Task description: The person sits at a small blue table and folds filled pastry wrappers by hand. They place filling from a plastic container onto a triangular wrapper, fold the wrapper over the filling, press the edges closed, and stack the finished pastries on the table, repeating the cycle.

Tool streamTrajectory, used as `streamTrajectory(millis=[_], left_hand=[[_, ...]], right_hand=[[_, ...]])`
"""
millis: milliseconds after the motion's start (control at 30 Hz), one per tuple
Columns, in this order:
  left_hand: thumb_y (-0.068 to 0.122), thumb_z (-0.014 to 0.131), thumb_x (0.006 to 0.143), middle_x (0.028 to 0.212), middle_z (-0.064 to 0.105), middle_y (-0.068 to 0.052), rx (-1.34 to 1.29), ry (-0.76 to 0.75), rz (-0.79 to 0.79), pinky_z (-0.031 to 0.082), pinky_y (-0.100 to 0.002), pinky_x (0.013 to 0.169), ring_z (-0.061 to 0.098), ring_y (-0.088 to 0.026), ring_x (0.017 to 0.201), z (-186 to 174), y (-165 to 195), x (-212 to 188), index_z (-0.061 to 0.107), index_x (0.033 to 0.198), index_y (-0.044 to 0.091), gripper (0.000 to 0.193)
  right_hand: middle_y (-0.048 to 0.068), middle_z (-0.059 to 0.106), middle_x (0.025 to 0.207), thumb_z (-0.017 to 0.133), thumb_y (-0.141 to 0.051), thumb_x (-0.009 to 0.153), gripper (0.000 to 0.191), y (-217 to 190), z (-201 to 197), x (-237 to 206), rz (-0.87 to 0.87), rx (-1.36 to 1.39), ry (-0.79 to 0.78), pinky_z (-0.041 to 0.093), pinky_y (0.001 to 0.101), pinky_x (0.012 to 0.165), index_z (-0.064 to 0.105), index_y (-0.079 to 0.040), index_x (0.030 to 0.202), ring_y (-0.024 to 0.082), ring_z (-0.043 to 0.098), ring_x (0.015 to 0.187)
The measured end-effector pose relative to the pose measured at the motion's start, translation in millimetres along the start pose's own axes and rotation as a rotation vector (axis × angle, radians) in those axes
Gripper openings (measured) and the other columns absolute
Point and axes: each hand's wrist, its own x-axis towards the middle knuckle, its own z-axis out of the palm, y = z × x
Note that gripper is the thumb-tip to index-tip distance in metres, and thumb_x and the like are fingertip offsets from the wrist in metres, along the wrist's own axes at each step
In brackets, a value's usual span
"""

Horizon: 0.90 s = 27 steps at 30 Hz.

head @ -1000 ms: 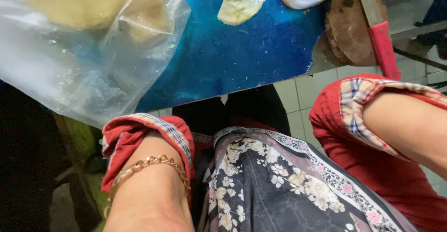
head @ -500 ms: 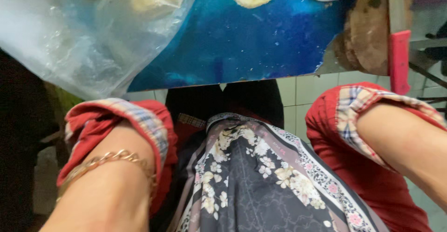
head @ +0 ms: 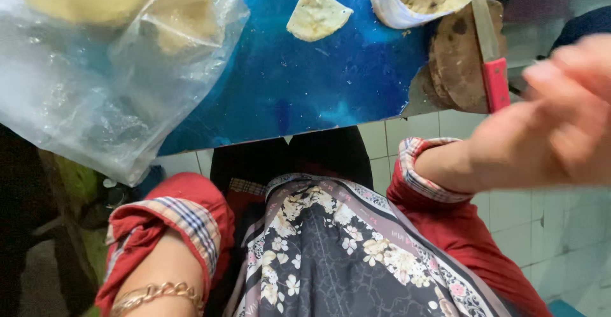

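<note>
A single head-worn camera looks steeply down over the wearer's chest and lap. The blue table fills the far part of the frame at close range; the floor tiles show near right. The right hand is blurred, close to the lens.

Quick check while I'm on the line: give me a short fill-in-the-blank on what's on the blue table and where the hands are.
The knife has a ____ handle.
The folded flatbread piece lies on the ____ tabletop.
The clear plastic bag hangs over the table's ____ end.
The raised, blurred hand is the ____ hand.

Missing words: red; blue; left; right
</note>
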Motion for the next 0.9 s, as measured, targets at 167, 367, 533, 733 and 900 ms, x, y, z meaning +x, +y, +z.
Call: streamTrajectory(millis=[167, 367, 533, 733, 900], left_hand=[[0.018, 0.074, 0.105, 0.129, 0.067, -0.002, 0.277, -0.131, -0.209, 0.050, -0.039, 0.101, 0.064, -0.023, 0.116, -2, -4, -5, 0.068, 0.128, 0.010, 0.025], [0.036, 0.069, 0.096, 0.138, 0.063, -0.009, 1.055, -0.630, -0.447, 0.037, -0.055, 0.107, 0.058, -0.027, 0.124, 24, -128, -98, 0.065, 0.131, 0.004, 0.048], [0.044, 0.065, 0.097, 0.135, 0.063, -0.008, 1.152, -0.648, -0.440, 0.020, -0.065, 0.119, 0.058, -0.026, 0.126, 22, -144, -125, 0.065, 0.130, 0.005, 0.052], [0.041, 0.067, 0.097, 0.117, 0.065, -0.007, 1.067, -0.610, -0.419, 0.020, -0.068, 0.118, 0.061, -0.027, 0.114, 10, -138, -115, 0.068, 0.118, 0.010, 0.038], [0.032, 0.071, 0.094, 0.112, 0.066, -0.004, 1.026, -0.576, -0.424, 0.024, -0.066, 0.118, 0.061, -0.026, 0.114, 1, -134, -112, 0.068, 0.114, 0.011, 0.029]], right_hand=[[0.011, 0.051, 0.147, 0.080, -0.034, 0.097, 0.036, 74, 4, -39, 0.202, -0.578, -0.686, 0.033, 0.0521, 0.113, 0.078, -0.006, 0.120, 0.033, 0.045, 0.138], [0.009, 0.047, 0.165, 0.082, -0.032, 0.090, 0.023, 120, 17, -61, 0.197, -0.707, -0.862, 0.004, 0.0706, 0.126, 0.080, -0.011, 0.100, 0.034, 0.030, 0.156], [0.010, 0.050, 0.160, 0.085, -0.037, 0.083, 0.023, 139, 14, -64, 0.139, -0.761, -0.838, 0.002, 0.0731, 0.122, 0.082, -0.016, 0.093, 0.036, 0.028, 0.156], [0.008, 0.052, 0.159, 0.087, -0.046, 0.084, 0.030, 137, 21, -57, 0.161, -0.702, -0.868, 0.002, 0.0743, 0.120, 0.080, -0.018, 0.091, 0.037, 0.030, 0.155], [0.011, 0.052, 0.155, 0.084, -0.032, 0.083, 0.033, 118, 25, -47, 0.282, -0.621, -0.766, 0.006, 0.0729, 0.122, 0.072, -0.013, 0.106, 0.034, 0.038, 0.151]])
